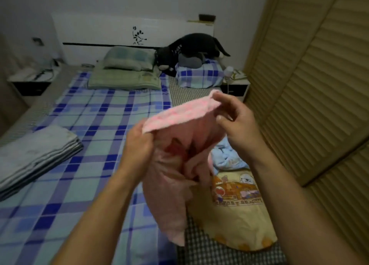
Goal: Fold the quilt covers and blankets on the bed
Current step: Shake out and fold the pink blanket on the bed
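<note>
both hands, left hand [137, 142] and right hand [235, 120], pinch the pink blanket [175, 164] top edge. risk: its bunched lower part hangs unevenly, so any fold may skew.

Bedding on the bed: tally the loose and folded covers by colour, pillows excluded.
Pink: 1, the pink blanket held up in both hands
Light blue: 1, crumpled cover
Yellow cartoon-print: 1, cover
Grey striped: 1, folded quilt cover
Total: 4

Pink blanket [179, 144] hanging bunched above the bed, top edge stretched level; grey folded cover [34, 154] flat at left.
</note>
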Available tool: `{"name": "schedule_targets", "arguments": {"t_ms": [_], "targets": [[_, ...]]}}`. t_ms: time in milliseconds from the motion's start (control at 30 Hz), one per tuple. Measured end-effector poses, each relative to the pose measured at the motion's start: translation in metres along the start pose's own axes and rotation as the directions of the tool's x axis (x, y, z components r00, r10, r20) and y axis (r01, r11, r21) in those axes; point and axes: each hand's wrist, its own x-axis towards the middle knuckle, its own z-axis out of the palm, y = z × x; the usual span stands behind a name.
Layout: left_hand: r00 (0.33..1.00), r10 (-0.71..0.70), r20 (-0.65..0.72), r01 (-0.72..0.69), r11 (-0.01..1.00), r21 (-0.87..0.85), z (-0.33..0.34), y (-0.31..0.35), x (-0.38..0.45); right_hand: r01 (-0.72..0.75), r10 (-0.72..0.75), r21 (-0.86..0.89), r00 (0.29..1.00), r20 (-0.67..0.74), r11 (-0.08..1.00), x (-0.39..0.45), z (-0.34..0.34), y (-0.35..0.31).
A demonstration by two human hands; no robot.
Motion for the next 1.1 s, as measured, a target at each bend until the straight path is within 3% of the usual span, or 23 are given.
{"name": "schedule_targets", "arguments": {"t_ms": [67,133,200,267,433,567,667,700,733,800,867,933,1000,1033,1100], "targets": [[0.979,0.119,0.164,-0.133,0.988,0.078,-0.039,0.029,-0.001,-0.032,0.047,-0.259,0.997,0.053,0.965,-0.008,0.017,0.029],[0.947,0.122,0.296,-0.193,0.955,0.226,-0.066,0.048,-0.007,0.042,0.068,-0.493,0.977,0.203,0.869,-0.021,0.047,0.063],[0.931,0.082,0.355,-0.225,0.896,0.382,-0.082,0.053,-0.014,0.161,0.112,-0.539,0.892,0.438,0.827,-0.039,0.092,0.095],[0.935,0.074,0.347,-0.242,0.848,0.472,-0.095,0.054,-0.027,0.170,0.158,-0.514,0.830,0.534,0.841,-0.059,0.134,0.130],[0.994,0.066,0.082,-0.090,0.937,0.338,-0.149,0.061,-0.050,-0.106,0.335,-0.500,0.855,0.396,0.860,-0.110,0.184,0.192],[0.999,0.013,-0.042,0.006,0.905,0.424,-0.208,0.031,-0.048,-0.453,0.522,-0.326,0.837,0.166,0.830,-0.092,0.184,0.208],[0.994,-0.076,-0.075,0.105,0.843,0.527,-0.234,-0.014,-0.048,-0.536,0.563,-0.316,0.827,-0.009,0.783,-0.029,0.158,0.162],[0.990,-0.134,-0.043,0.132,0.769,0.626,-0.243,-0.034,-0.046,-0.490,0.503,-0.342,0.863,-0.056,0.802,-0.004,0.146,0.125],[0.978,-0.210,-0.003,0.143,0.657,0.740,-0.249,-0.052,-0.042,-0.367,0.340,-0.401,0.930,-0.140,0.839,0.022,0.136,0.088],[0.925,-0.377,0.039,0.126,0.404,0.906,-0.253,-0.088,-0.034,-0.067,-0.009,-0.299,0.969,-0.247,0.952,0.057,0.114,-0.003],[0.902,-0.431,-0.024,0.163,0.289,0.943,-0.247,-0.123,-0.029,0.261,-0.340,-0.274,0.892,-0.298,0.925,0.062,0.098,-0.071],[0.921,-0.342,-0.185,0.294,0.300,0.908,-0.242,-0.150,-0.025,0.509,-0.606,-0.397,0.778,-0.166,0.763,0.050,0.092,-0.087],[0.866,-0.268,-0.422,0.499,0.426,0.755,-0.249,-0.173,-0.026,0.562,-0.562,-0.518,0.808,0.177,0.645,0.028,0.087,-0.058],[0.797,-0.268,-0.540,0.598,0.475,0.646,-0.258,-0.185,-0.027,0.586,-0.414,-0.569,0.810,0.415,0.577,0.016,0.079,-0.034],[0.682,-0.273,-0.679,0.697,0.526,0.488,-0.270,-0.196,-0.031,0.684,0.022,-0.617,0.663,0.749,0.388,-0.015,0.056,0.032]]}}
